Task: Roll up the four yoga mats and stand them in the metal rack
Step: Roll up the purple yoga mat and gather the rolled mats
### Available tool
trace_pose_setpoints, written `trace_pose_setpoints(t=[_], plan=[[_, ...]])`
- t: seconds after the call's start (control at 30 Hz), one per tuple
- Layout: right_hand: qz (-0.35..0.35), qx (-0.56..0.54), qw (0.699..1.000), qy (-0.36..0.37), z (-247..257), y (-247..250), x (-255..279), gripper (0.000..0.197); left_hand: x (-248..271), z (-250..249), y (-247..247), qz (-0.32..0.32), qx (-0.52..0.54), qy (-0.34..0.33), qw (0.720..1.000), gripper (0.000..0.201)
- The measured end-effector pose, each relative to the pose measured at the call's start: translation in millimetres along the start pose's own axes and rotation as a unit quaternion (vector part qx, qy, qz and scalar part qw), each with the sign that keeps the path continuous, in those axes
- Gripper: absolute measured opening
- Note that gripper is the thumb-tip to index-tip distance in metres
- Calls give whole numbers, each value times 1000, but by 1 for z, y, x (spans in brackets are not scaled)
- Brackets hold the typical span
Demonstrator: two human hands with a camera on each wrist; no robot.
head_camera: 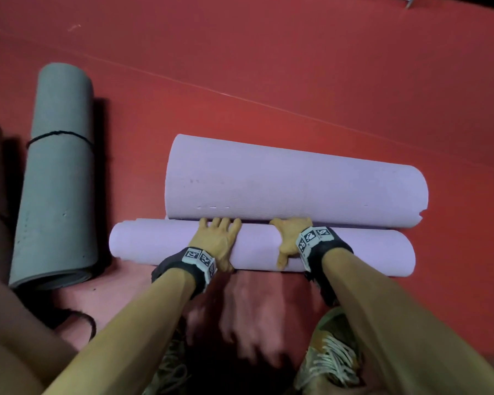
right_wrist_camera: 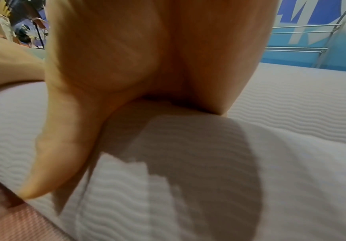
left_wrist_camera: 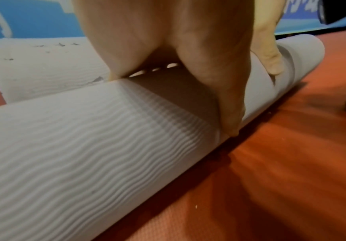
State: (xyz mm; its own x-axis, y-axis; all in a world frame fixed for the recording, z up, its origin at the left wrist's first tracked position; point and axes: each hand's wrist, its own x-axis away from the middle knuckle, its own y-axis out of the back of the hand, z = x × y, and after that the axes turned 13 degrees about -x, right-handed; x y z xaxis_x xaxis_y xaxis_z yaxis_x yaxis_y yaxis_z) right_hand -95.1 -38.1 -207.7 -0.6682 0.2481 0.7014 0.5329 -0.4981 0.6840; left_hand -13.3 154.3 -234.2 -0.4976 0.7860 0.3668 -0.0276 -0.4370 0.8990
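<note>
Your left hand (head_camera: 217,243), right hand (head_camera: 290,238) wrap lilac mat (head_camera: 297,189) roll, thumbs nearside; set apart, likely so roll winds tight, even.

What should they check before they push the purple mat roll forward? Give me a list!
1. Both hands on the purple roll: left hand and right hand hold it, ok.
2. Roll ends even: not ok, its left end sticks out past the loose part.
3. Loose part flat: not ok, it curls up.
4. Grey mat out of the way: ok, apart on the left.
5. Metal rack spotted: ok.
</note>
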Motion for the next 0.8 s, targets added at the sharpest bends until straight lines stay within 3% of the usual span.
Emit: trace_pose_setpoints(t=[0.2,0.37,0.53,0.63,0.8], plan=[[-69,-6,997,20,-9,-17,14,129,-15,8,14,69,28,-11,997,109],[-83,-54,995,19,-11,-22,19,145,-22,12,20,99,40,-14,994,92],[-64,-49,996,24,-16,-21,23,121,-31,19,26,169,104,-25,980,86],[-64,-12,997,33,-18,-27,28,124,-30,21,23,207,166,-18,964,86],[-50,27,998,26,-14,-19,22,112,-19,13,17,168,135,-26,976,101]])
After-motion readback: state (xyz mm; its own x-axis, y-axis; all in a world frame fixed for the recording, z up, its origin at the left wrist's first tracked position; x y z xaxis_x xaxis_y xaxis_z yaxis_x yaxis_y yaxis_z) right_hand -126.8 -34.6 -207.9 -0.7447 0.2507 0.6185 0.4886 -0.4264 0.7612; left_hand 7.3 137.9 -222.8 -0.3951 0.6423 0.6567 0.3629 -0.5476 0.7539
